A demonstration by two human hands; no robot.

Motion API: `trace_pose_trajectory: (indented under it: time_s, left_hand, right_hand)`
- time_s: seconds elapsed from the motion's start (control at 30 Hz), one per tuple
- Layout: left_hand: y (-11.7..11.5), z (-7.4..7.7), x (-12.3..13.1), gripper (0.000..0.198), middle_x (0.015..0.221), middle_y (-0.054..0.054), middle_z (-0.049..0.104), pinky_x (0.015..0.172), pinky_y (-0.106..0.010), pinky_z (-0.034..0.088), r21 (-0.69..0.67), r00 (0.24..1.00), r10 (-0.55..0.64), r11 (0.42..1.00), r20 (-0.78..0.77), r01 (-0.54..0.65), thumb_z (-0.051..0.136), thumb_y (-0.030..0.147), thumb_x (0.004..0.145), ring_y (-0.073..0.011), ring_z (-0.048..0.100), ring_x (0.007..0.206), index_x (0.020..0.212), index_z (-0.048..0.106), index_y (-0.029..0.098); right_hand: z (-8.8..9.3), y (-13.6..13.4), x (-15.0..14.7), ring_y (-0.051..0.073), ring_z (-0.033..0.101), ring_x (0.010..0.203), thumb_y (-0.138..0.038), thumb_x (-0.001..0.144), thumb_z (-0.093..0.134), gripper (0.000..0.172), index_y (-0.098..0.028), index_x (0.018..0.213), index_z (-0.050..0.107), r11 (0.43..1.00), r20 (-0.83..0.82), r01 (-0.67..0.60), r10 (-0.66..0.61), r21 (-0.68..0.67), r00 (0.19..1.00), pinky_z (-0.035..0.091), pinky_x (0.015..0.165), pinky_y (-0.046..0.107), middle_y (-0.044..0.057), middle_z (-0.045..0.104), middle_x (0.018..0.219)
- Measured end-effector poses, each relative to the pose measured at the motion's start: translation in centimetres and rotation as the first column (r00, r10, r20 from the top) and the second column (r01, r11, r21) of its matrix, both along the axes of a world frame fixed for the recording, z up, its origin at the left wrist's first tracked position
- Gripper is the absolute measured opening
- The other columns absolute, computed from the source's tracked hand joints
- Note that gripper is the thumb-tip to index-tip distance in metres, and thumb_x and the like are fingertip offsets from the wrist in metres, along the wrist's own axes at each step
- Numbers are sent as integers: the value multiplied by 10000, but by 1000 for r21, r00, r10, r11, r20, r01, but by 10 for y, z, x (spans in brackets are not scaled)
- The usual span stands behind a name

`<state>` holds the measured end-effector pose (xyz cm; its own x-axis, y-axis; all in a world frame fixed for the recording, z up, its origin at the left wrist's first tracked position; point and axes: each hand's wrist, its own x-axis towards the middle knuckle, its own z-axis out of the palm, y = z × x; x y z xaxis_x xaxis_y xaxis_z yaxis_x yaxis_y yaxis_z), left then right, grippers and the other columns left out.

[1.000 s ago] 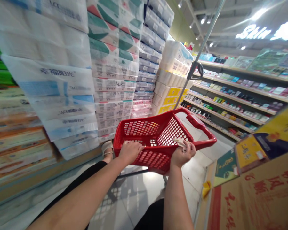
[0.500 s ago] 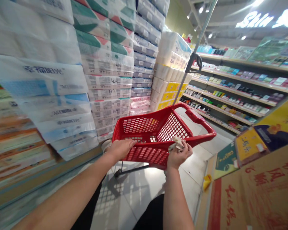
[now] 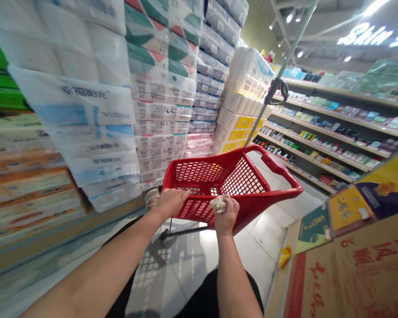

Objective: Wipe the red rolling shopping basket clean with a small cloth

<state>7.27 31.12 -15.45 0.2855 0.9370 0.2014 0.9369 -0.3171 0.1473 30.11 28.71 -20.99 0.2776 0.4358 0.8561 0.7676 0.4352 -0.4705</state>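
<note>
A red plastic shopping basket cart (image 3: 239, 179) stands in the aisle in front of me, with nothing visible inside it. My left hand (image 3: 171, 201) rests over its near rim, fingers curled on the edge. My right hand (image 3: 226, 216) is closed around a crumpled white tissue (image 3: 218, 204) and presses against the same near rim, a little right of the left hand. A grey metal pole (image 3: 281, 73) with a black hook rises from the far end of the cart.
Tall stacks of packaged toilet paper (image 3: 159, 97) line the left side. Shelves of small goods (image 3: 334, 132) run along the right. Cardboard boxes (image 3: 354, 269) with red print stand at the near right. A yellow scrap (image 3: 285, 255) lies on the tiled floor.
My right hand has slid left along the cart's rim, from the right handle toward the middle, still gripping the tissue. The left hand stays on the rim. The cart has shifted slightly.
</note>
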Motion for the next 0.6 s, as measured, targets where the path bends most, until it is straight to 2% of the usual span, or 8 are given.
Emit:
trace_pose_trajectory:
  time_s: [0.1, 0.17, 0.27, 0.33, 0.47, 0.6]
  left_hand:
    - [-2, 2, 0, 381, 974, -53, 722, 816, -329, 399, -16, 1000, 11, 1000, 22, -11, 307, 428, 973, -187, 639, 935, 996, 660, 287]
    - [-3, 3, 0, 434, 974, -56, 724, 811, -330, 397, -13, 999, 29, 999, 12, -29, 260, 430, 983, -183, 641, 925, 969, 663, 270]
    - [-3, 4, -1, 463, 969, -67, 722, 798, -336, 394, 4, 1000, 23, 1000, 3, -23, 229, 413, 991, -183, 647, 901, 970, 663, 254]
    - [-4, 3, -2, 459, 960, -70, 722, 792, -342, 393, 14, 1000, 13, 1000, 7, -14, 232, 406, 991, -188, 648, 895, 968, 663, 251]
    - [-4, 1, -3, 428, 950, -66, 722, 783, -340, 399, 16, 999, 17, 1000, -32, -16, 254, 398, 989, -192, 650, 900, 980, 655, 248]
    - [-5, 1, -4, 416, 983, -63, 716, 794, -335, 413, 12, 998, 18, 1000, -53, -17, 250, 378, 992, -193, 649, 920, 1023, 646, 252]
  right_hand:
    - [-5, -2, -7, 224, 536, 1023, -135, 803, 505, 238, -161, 1022, 595, 998, -63, 57, -57, -5, 996, 480, 929, 428, 108, 515, 1057]
    - [-13, -4, -14, 223, 533, 1016, -123, 801, 487, 241, -158, 1009, 604, 1000, 1, 11, -11, -23, 1000, 479, 917, 415, 108, 518, 1050]
    - [-23, -7, -21, 212, 540, 999, -92, 802, 455, 270, -165, 986, 639, 991, 147, -113, 122, -67, 982, 475, 915, 391, 91, 540, 1026]
    - [-26, -8, -22, 202, 547, 996, -80, 812, 442, 292, -170, 993, 653, 985, 152, -154, 165, -84, 974, 476, 914, 373, 81, 549, 1021]
    - [-26, -8, -21, 199, 551, 971, -82, 822, 465, 275, -154, 1003, 660, 991, 67, -121, 125, -59, 990, 486, 885, 358, 89, 552, 1025]
    - [-27, -9, -28, 182, 563, 900, -51, 792, 488, 279, -185, 936, 685, 968, 156, -206, 228, -146, 961, 502, 820, 306, 57, 590, 913]
